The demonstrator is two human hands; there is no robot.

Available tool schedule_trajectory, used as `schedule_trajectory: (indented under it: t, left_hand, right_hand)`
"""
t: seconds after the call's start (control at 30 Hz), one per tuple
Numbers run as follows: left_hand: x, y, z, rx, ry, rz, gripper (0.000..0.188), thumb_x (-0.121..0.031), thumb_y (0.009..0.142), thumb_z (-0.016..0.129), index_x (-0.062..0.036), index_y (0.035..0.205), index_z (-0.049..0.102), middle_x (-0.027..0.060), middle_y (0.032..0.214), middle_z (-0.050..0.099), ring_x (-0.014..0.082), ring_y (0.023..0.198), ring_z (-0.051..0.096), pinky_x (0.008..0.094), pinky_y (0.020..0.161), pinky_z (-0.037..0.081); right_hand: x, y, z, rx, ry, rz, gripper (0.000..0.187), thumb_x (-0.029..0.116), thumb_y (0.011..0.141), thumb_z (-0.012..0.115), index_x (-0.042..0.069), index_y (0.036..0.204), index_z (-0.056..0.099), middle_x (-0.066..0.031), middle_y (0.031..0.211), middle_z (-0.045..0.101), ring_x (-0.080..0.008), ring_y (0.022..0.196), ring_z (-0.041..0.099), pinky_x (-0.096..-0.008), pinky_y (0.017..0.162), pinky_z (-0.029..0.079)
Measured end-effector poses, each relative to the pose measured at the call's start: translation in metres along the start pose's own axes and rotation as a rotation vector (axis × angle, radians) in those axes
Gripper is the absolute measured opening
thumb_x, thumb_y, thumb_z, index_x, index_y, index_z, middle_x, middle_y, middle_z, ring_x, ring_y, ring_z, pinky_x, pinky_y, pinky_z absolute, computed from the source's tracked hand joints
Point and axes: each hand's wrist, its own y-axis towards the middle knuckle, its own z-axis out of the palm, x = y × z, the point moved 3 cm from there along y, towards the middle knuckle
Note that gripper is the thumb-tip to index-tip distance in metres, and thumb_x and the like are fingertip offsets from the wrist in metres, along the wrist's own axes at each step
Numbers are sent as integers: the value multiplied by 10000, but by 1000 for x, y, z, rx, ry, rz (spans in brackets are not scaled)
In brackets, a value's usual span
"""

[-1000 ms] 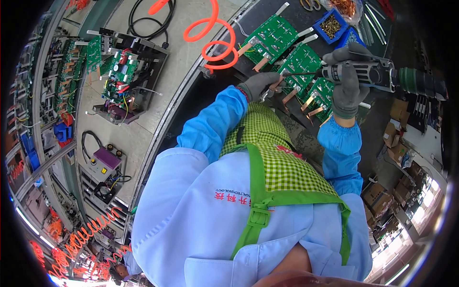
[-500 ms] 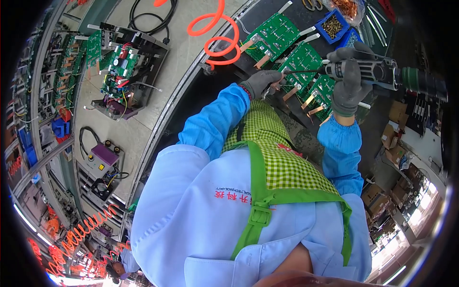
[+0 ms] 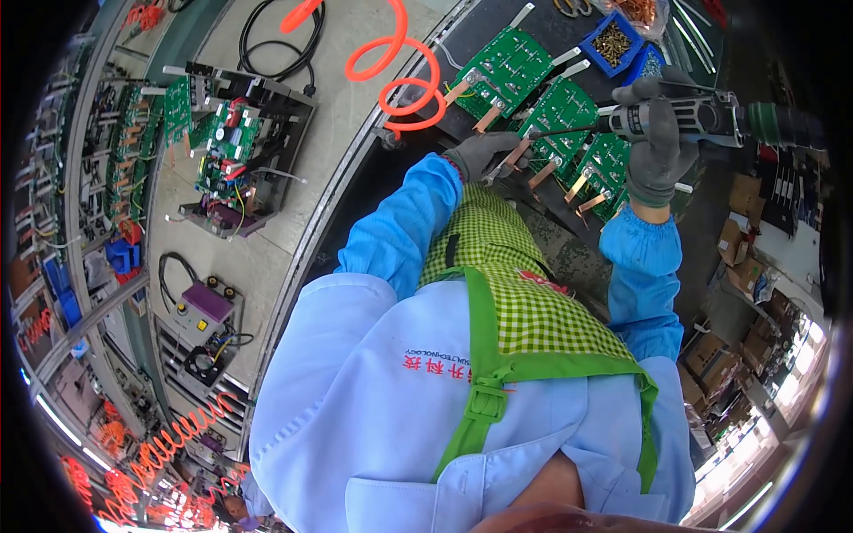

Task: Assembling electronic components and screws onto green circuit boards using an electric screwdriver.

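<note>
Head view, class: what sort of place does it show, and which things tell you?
Most likely an electronics assembly workshop: green circuit boards lie on the dark bench, a blue bin holds small brass-coloured parts, and the right hand grips a power tool.

A head-worn fisheye camera looked down from close above the wearer's chest [image 3: 382, 400], facing the hands [image 3: 659, 158] and tabletop [image 3: 489, 22] beyond.

Clock centred on my chest. Twelve: three circuit boards [image 3: 560, 111] are lying in a row, my left hand [image 3: 484, 156] sitting at their eight o'clock. One: my right hand [image 3: 657, 151] is holding a power driver [image 3: 702, 122]; beyond, two bins [image 3: 593, 62] are standing side by side. Ten, nine: a chassis [image 3: 233, 133], then a control box [image 3: 204, 308], are occupying one bench [image 3: 329, 124]. Three: cartons [image 3: 711, 355] are lying.
</note>
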Motion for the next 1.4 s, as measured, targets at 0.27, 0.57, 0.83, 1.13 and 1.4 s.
schedule_trajectory:
  t: [0.27, 0.57, 0.83, 1.13, 1.4]
  left_hand:
    - [32, -15, -33, 146, 85, -162, 322, -208, 902, 540, -36, 1174, 550, 28, 959, 635, 87, 757, 599, 214, 618, 488]
    - [53, 12, 45, 137, -215, -142, 271, -219, 914, 522, -18, 1083, 587, 66, 904, 643, 106, 776, 609, 226, 680, 490]
    - [55, 21, 49, 175, -349, -102, 312, -241, 896, 531, -37, 1131, 562, 72, 930, 636, 149, 825, 614, 277, 699, 489]
    - [55, 16, 62, 61, -364, -140, 354, -332, 902, 520, -26, 1058, 607, 65, 850, 633, 142, 758, 593, 284, 664, 463]
    - [59, 21, 63, 31, -358, -45, 305, -306, 930, 487, -47, 1043, 604, 49, 811, 627, 138, 677, 581, 261, 576, 454]
  right_hand:
    - [31, -12, -39, -165, -87, -12, 415, 206, 816, 557, -47, 1140, 503, -134, 837, 634, -243, 720, 639, -376, 673, 529]
    - [13, -26, -50, -191, -201, 4, 452, 246, 809, 527, -47, 1151, 492, -148, 808, 626, -256, 702, 630, -401, 693, 520]
    - [12, -29, -46, -151, -173, 10, 415, 214, 832, 526, -48, 1151, 486, -138, 841, 624, -251, 722, 637, -382, 678, 529]
    - [10, -28, -49, -131, -164, 38, 414, 218, 829, 543, -35, 1154, 493, -135, 864, 624, -247, 732, 638, -393, 698, 531]
    - [6, -25, -43, -118, -74, -2, 367, 186, 819, 565, -35, 1107, 515, -129, 853, 632, -236, 723, 634, -390, 689, 530]
